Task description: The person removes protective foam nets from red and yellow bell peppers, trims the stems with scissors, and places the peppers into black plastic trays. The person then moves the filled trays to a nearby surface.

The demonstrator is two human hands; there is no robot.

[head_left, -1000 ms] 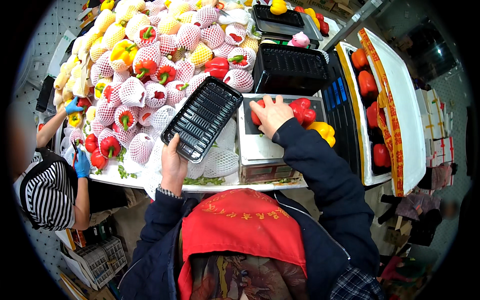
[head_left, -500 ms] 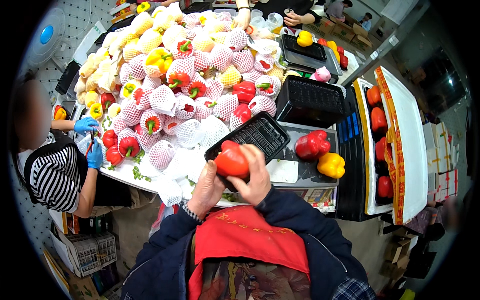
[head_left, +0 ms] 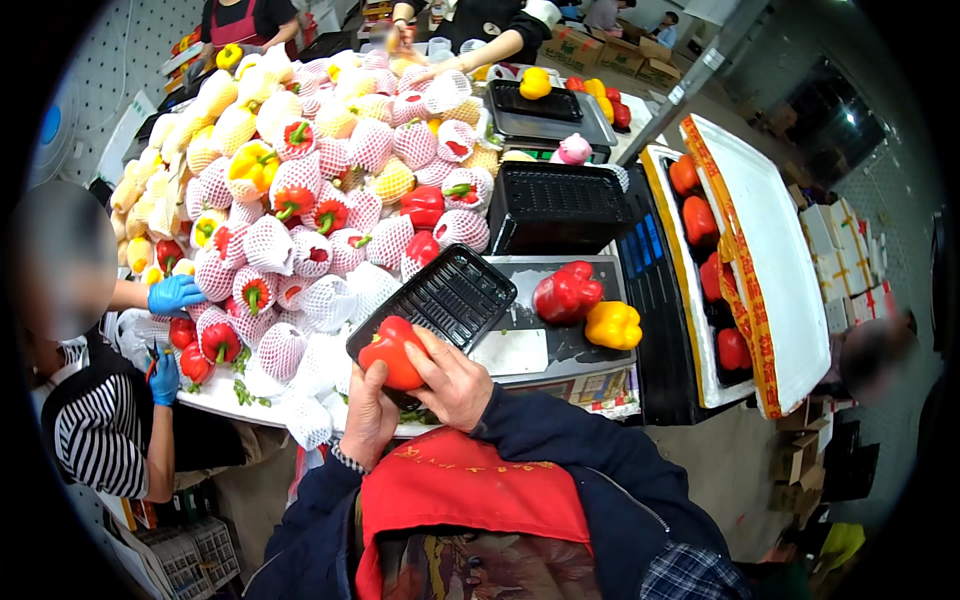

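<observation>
A red bell pepper (head_left: 393, 353) is between my two hands, over the near end of a black plastic tray (head_left: 470, 290) that lies tilted at the table's front. My left hand (head_left: 370, 415) closes on its lower left side. From the right, my right hand (head_left: 450, 382) grips it with the fingers along its side. Just right of the tray, a large red bell pepper (head_left: 568, 293) and a yellow bell pepper (head_left: 613, 326) lie on a dark flat surface. A white card (head_left: 510, 352) is beside my right hand.
Bell peppers in foam net sleeves (head_left: 370, 145) form a big heap to the left. Stacked black trays (head_left: 560, 205) stand behind the loose peppers. Further right is an open foam box (head_left: 715, 395) holding red peppers. A co-worker in blue gloves (head_left: 177, 293) works at the left edge.
The whole view has shifted, so the table appears further left. Both my hands still hold the red bell pepper. The co-worker's gloved hands have moved apart, one over the peppers.
</observation>
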